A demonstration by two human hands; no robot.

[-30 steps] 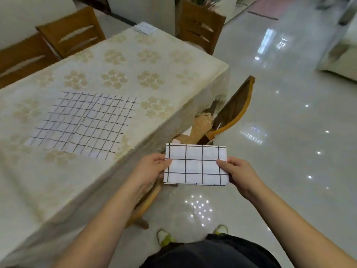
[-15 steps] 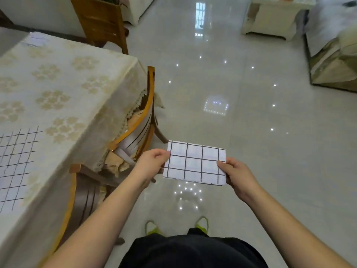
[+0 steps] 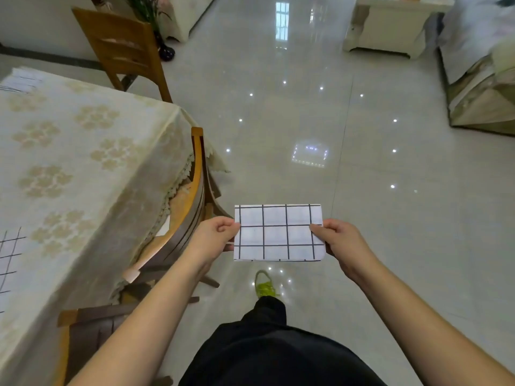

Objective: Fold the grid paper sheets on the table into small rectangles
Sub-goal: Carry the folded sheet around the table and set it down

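Both hands' grips pinching folded grid paper [image 3: 278, 232], table sheet [image 3: 8, 260] cut off.

folded sheet [image 3: 278, 232]: matt paper | tablecloth [image 3: 83, 168]: patterned cloth | chair [image 3: 122, 48]: wood | floor [image 3: 306, 112]: glossy tile

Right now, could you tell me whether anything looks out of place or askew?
Only that the folded grid paper, pinched between left hand and right hand, is over the floor beside the table, not on it. Its edges look square.
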